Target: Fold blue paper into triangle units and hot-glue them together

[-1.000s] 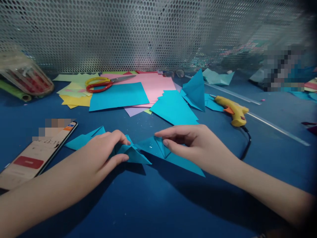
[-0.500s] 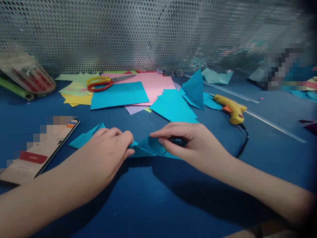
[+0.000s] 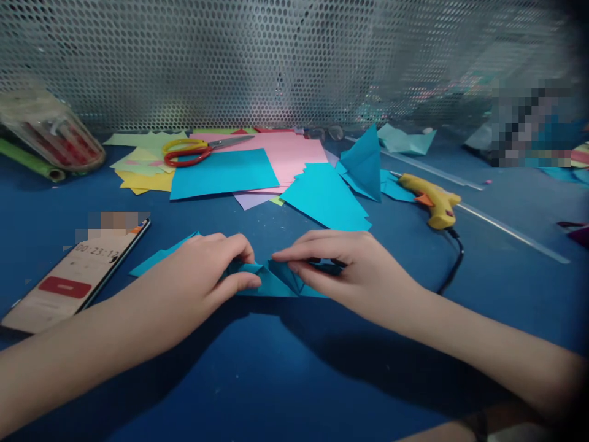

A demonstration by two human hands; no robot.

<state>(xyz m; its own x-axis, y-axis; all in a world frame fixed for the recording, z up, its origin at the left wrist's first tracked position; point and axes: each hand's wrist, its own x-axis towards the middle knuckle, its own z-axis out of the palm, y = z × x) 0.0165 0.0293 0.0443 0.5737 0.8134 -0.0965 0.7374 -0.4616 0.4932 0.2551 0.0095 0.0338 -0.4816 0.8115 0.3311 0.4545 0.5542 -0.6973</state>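
A folded sheet of blue paper [image 3: 276, 286] lies on the blue table, raised into creased flaps between my hands. My left hand [image 3: 218, 267] is closed on its left part, thumb and fingers about a flap. My right hand [image 3: 343, 261] pinches an upright flap between thumb and index finger, right of the middle. Both hands cover much of the sheet, so its full shape is hidden. Another folded blue paper end [image 3: 161, 258] sticks out beyond my left hand; I cannot tell whether it belongs to the same sheet.
Blue sheets [image 3: 329, 196], pink paper [image 3: 294, 153] and scissors [image 3: 188, 153] lie behind my hands. At the right are a yellow glue gun [image 3: 432, 199] with its cord and clear sticks [image 3: 510, 233]. A phone [image 3: 73, 276] and a jar [image 3: 59, 132] stand left. Perforated metal [image 3: 276, 61] closes the back.
My left thumb has spread from the fingers and shifted right onto the flap. The right fingertips have moved slightly left, and the flaps between the hands have come closer together.
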